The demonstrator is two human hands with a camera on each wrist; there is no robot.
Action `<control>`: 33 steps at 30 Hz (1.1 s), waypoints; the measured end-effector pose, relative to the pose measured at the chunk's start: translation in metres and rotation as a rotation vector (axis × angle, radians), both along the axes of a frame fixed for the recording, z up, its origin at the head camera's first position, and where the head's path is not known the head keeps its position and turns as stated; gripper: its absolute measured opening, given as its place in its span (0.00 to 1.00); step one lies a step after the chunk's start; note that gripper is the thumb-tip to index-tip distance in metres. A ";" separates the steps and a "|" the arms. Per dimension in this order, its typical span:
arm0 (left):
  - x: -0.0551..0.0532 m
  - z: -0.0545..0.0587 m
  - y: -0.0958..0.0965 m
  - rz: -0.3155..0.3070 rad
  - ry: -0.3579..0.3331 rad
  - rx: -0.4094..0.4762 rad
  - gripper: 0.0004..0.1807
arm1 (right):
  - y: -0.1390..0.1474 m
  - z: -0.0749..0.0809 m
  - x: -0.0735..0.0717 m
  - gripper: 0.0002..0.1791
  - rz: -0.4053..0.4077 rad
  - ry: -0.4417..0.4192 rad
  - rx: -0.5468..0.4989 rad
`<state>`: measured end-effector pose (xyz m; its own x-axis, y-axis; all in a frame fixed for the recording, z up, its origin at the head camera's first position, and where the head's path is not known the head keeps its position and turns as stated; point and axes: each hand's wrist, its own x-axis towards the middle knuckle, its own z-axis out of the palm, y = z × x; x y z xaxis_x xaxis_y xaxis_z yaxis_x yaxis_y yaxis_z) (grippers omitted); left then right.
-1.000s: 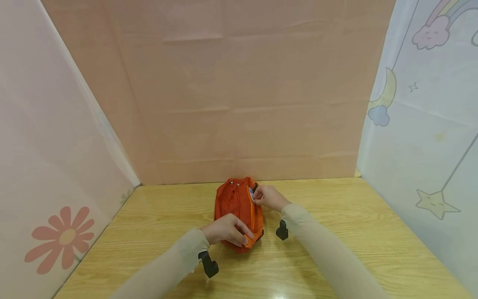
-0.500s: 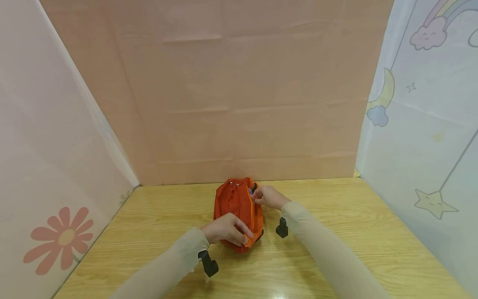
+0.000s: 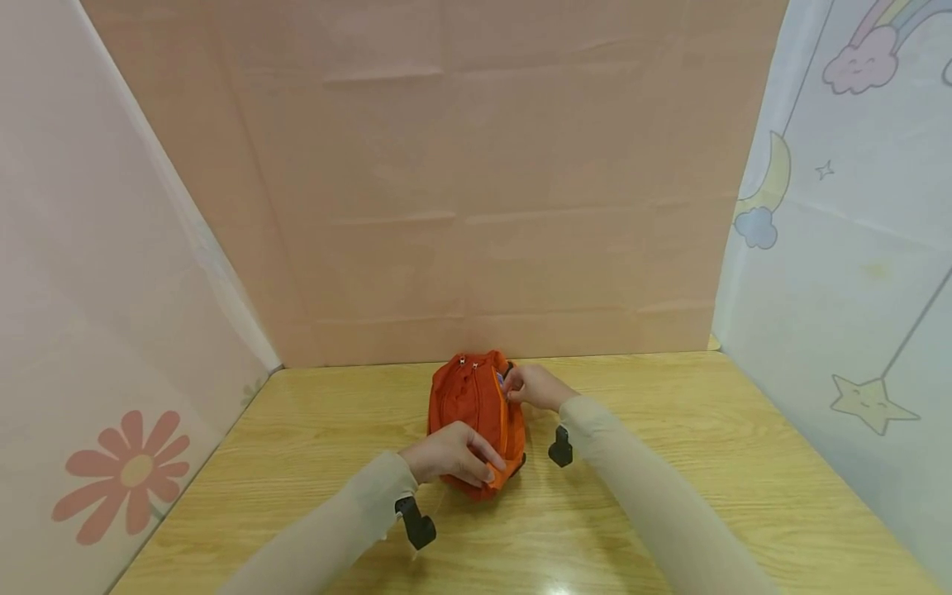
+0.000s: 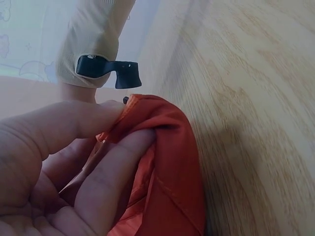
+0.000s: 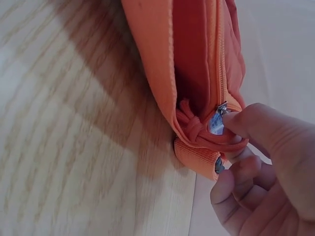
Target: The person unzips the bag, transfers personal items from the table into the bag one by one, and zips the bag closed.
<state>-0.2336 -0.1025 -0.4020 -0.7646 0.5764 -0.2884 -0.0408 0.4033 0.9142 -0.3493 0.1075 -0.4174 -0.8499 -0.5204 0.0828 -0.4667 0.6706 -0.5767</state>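
Observation:
A red-orange backpack [image 3: 464, 401] stands near the table's back edge, with orange trim and a zipper [image 5: 221, 64] along its right side. My left hand [image 3: 449, 457] pinches the fabric at the bag's near lower corner between thumb and fingers; in the left wrist view that fabric [image 4: 170, 135] is folded under the fingertips. At the bag's far end my right hand [image 3: 537, 388] pinches the metal zipper pull [image 5: 222, 107]; the thumb partly covers it. Just beside the pull a small blue-and-white patch [image 5: 215, 124] shows through a gap. An orange cord knot [image 5: 192, 128] sits next to it.
The wood-grain table [image 3: 335, 413] spreads around the bag. Close behind stands a peach backdrop [image 3: 446, 207], with pale printed panels at left and right. Black wrist mounts [image 3: 416, 525] hang below both sleeves.
My right hand has shifted slightly toward the bag's far end, and less of the blue-and-white patch shows. The left hand keeps its grip on the near corner, almost still.

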 end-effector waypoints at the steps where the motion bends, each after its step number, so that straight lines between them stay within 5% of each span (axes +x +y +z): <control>1: 0.000 0.000 0.000 0.001 -0.002 0.002 0.09 | 0.000 0.000 0.000 0.03 -0.002 0.004 -0.002; 28: 0.008 0.003 0.001 0.011 0.001 -0.029 0.08 | -0.009 -0.011 -0.007 0.05 -0.097 0.120 -0.030; 33: 0.018 0.000 0.004 -0.090 -0.056 0.003 0.09 | 0.000 -0.018 -0.012 0.04 -0.169 0.187 -0.025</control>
